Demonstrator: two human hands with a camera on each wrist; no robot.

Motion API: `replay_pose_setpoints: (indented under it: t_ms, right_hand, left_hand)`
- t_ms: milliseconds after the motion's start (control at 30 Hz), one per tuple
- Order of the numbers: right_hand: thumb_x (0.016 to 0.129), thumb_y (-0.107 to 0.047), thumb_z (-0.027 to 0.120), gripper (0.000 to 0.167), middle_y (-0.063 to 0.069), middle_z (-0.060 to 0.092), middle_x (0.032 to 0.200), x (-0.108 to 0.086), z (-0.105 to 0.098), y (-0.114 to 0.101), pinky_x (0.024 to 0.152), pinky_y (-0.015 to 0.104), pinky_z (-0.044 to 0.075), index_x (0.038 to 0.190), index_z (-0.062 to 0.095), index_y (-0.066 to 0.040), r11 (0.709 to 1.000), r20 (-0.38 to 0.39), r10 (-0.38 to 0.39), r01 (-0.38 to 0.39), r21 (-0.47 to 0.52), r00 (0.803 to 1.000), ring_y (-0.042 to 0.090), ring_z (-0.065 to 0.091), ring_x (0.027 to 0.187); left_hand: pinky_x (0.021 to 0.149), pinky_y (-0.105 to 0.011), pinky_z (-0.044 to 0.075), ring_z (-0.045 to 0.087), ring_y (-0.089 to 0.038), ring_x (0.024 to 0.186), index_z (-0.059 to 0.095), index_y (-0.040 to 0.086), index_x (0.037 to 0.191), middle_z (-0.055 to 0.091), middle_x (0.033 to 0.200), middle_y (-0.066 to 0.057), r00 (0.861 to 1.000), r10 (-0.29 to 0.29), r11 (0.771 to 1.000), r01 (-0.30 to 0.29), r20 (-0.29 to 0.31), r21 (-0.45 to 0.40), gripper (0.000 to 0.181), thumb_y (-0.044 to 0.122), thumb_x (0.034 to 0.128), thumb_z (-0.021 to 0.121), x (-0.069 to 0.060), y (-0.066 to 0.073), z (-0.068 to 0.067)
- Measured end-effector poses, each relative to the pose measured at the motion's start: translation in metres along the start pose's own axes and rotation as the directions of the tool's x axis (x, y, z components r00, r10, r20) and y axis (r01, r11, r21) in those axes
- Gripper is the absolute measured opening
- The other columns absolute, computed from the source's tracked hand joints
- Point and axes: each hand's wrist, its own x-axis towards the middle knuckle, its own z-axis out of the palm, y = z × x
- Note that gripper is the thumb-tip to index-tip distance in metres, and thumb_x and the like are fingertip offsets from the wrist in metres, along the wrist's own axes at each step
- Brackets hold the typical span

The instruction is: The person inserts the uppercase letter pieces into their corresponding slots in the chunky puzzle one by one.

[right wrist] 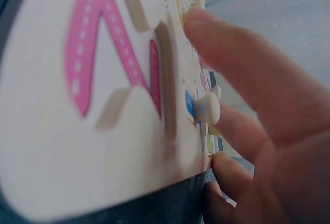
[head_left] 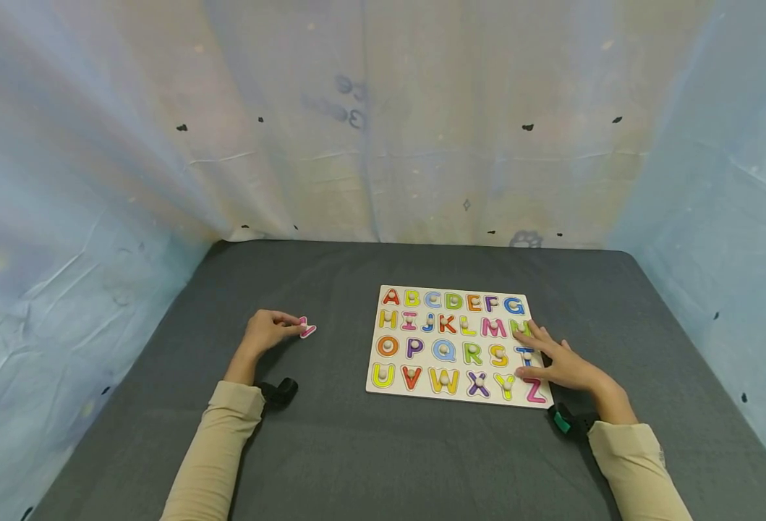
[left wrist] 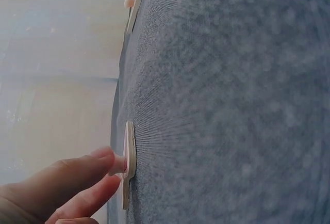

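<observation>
My left hand (head_left: pixel 268 331) pinches the knob of a small pink wooden letter piece (head_left: pixel 307 329) on the left side of the table. In the left wrist view that piece (left wrist: pixel 131 152) is edge-on, at or just above the cloth; its letter cannot be read. To its right lies a wooden alphabet puzzle board (head_left: pixel 398 361) with colourful knobbed letters. My right hand (head_left: pixel 561 362) lies with spread fingers over the board's right edge, around the blue T (head_left: pixel 524 354). A pink Z shape (right wrist: pixel 82 53) shows in the board's near right corner, with no knob visible.
Dark grey cloth (head_left: pixel 330 449) covers the table. Pale patterned curtains (head_left: pixel 422 145) hang behind it and at both sides. Black camera straps sit on the left wrist (head_left: pixel 280 393) and right wrist (head_left: pixel 571 421).
</observation>
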Motion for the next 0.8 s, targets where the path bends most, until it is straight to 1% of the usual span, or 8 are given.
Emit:
replay_pose_setpoints:
  t_ms: [33,133,200,333,433,467,633,800]
  right_hand:
    - [0.083,-0.037,0.072,0.084,0.032,0.003,0.158,0.0,0.0,0.0,0.105,0.077,-0.008,0.149,0.032,-0.002,1.0,0.0,-0.002,0.002,0.0,1.0,0.058,-0.003,0.143]
    - [0.083,-0.036,0.072,0.084,0.032,0.003,0.158,0.0,-0.001,0.0,0.105,0.077,-0.008,0.149,0.032,-0.002,1.0,0.001,-0.008,0.008,0.0,1.0,0.058,-0.003,0.143]
    - [0.083,-0.037,0.072,0.085,0.032,0.002,0.158,0.0,-0.001,0.001,0.104,0.077,-0.008,0.149,0.031,-0.001,1.0,0.004,-0.008,0.008,0.002,1.0,0.058,-0.004,0.142]
    - [0.084,-0.037,0.071,0.085,0.032,0.001,0.158,0.001,0.0,0.003,0.104,0.077,-0.009,0.149,0.03,-0.001,1.0,0.011,-0.005,0.005,0.007,1.0,0.058,-0.006,0.142]
    - [0.083,-0.037,0.071,0.085,0.032,0.001,0.158,0.001,0.0,0.003,0.104,0.077,-0.009,0.149,0.031,-0.001,1.0,0.012,-0.004,0.004,0.009,1.0,0.058,-0.006,0.142]
    - [0.083,-0.038,0.072,0.085,0.032,0.001,0.158,0.001,0.0,0.003,0.104,0.077,-0.009,0.149,0.031,-0.002,1.0,0.012,-0.005,0.005,0.009,1.0,0.058,-0.005,0.142]
    - [0.082,-0.038,0.072,0.086,0.032,0.001,0.158,0.001,0.0,0.002,0.104,0.077,-0.009,0.149,0.032,-0.002,1.0,0.011,-0.005,0.005,0.014,1.0,0.058,-0.005,0.143]
    - [0.083,-0.037,0.072,0.085,0.032,0.002,0.158,0.001,0.0,0.002,0.104,0.077,-0.009,0.149,0.032,-0.002,1.0,0.009,-0.007,0.007,0.015,1.0,0.058,-0.005,0.142]
  left_hand:
    - [0.061,-0.027,0.031,0.039,-0.014,0.064,0.076,0.002,0.101,0.062,0.073,-0.005,1.0,-0.007,1.0,0.007,0.002,0.002,0.032,0.029,0.0828,0.075,0.0,0.0,0.0]
    - [0.062,-0.028,0.032,0.041,-0.015,0.069,0.076,0.002,0.1,0.067,0.086,-0.009,1.0,-0.016,1.0,0.016,0.011,0.005,0.031,0.028,0.0832,0.075,-0.001,0.002,0.0]
    - [0.062,-0.028,0.033,0.042,-0.016,0.069,0.076,0.002,0.1,0.068,0.09,-0.012,1.0,-0.015,1.0,0.015,0.013,0.009,0.03,0.028,0.0835,0.075,-0.001,0.002,0.0]
    - [0.06,-0.027,0.032,0.04,-0.014,0.064,0.076,0.002,0.099,0.062,0.072,-0.004,1.0,0.004,1.0,-0.004,0.01,0.02,0.031,0.03,0.0836,0.075,-0.001,0.004,-0.001]
    - [0.057,-0.026,0.03,0.035,-0.012,0.058,0.076,0.002,0.1,0.047,0.057,0.006,1.0,0.027,1.0,-0.027,0.009,0.015,0.032,0.03,0.0834,0.075,-0.003,0.008,-0.001]
    - [0.056,-0.026,0.029,0.033,-0.011,0.056,0.076,0.002,0.1,0.041,0.054,0.007,0.999,0.033,0.999,-0.034,0.009,0.012,0.032,0.029,0.0834,0.075,-0.004,0.01,0.0]
    - [0.053,-0.024,0.028,0.03,-0.009,0.051,0.076,0.003,0.1,0.035,0.052,0.008,0.997,0.071,0.997,-0.071,0.014,-0.001,0.03,0.028,0.0835,0.075,-0.007,0.02,0.006]
    - [0.051,-0.022,0.028,0.03,-0.008,0.05,0.076,0.003,0.098,0.035,0.052,0.007,0.991,0.132,0.991,-0.131,0.033,-0.024,0.027,0.026,0.0836,0.075,-0.009,0.035,0.016]
